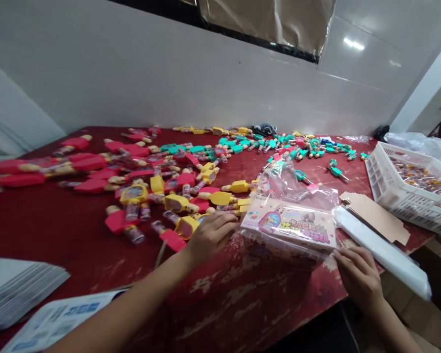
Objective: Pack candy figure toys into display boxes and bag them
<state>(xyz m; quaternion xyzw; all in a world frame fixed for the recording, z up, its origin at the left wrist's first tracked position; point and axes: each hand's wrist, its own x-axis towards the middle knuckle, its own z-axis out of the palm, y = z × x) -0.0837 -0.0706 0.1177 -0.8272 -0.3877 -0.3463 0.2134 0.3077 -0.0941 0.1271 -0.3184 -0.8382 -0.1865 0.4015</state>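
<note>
A printed cardboard box (292, 228) in pale pink stands on the red table inside a clear plastic bag (297, 193), whose loose film bunches up behind it. At the box's left end, my left hand (212, 236) has its fingers closed on the edge of the bag. My right hand (360, 275) pinches the film by the front right corner of the box. Small toys with clear tubes lie close to my left hand, among them a pink one (172, 240) and a yellow one (187, 227).
Many pink, yellow and green toys (238, 148) cover the back of the red table (77, 230). To the right lie plastic bags (384, 252), flat cardboard (375, 215) and a white crate (407, 191) of small packets. A paper stack (25, 289) sits at left.
</note>
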